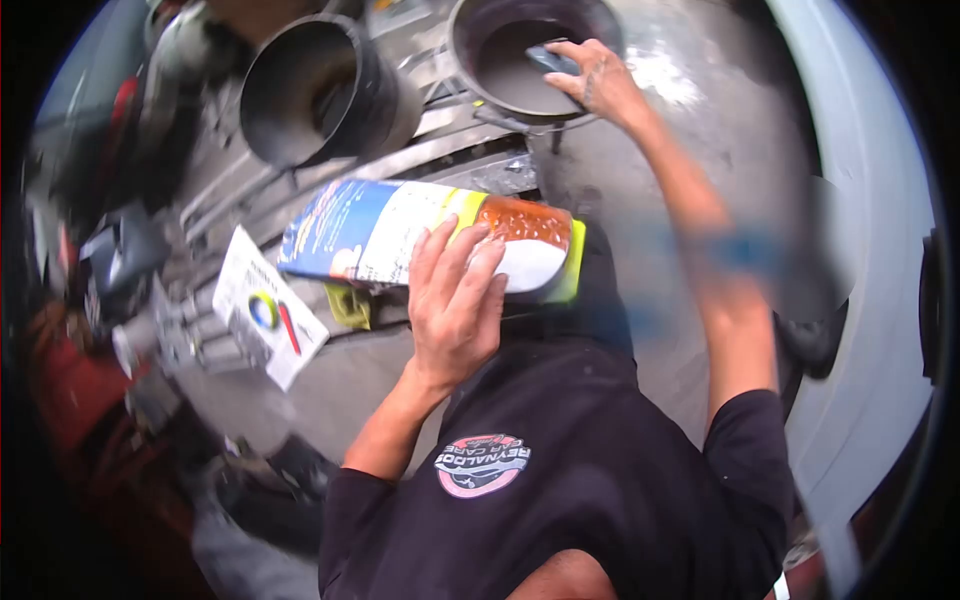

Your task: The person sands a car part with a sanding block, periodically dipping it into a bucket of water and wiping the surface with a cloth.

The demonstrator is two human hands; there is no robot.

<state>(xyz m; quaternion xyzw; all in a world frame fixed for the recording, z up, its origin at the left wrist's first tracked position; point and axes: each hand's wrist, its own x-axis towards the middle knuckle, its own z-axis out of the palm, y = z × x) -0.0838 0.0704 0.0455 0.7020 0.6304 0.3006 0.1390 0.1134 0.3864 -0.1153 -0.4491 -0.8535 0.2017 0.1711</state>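
Observation:
My left hand (455,300) lies across a printed package (390,232) in blue, white and yellow with an orange end, held in front of my body. The fingers press on its upper face; its underside is hidden. My right hand (605,88) is stretched out over a round dark bucket (612,35). Between its thumb and fingers is a small dark flat block (552,60), just above the greyish inside of the bucket.
A second black bucket (395,105) stands tilted to the left. Metal rails (215,190) run beneath it. On a white sheet (240,275) lie a yellow-green tape roll (263,310) and a red marker-like stick (290,328). A pale panel (880,250) rises at the right.

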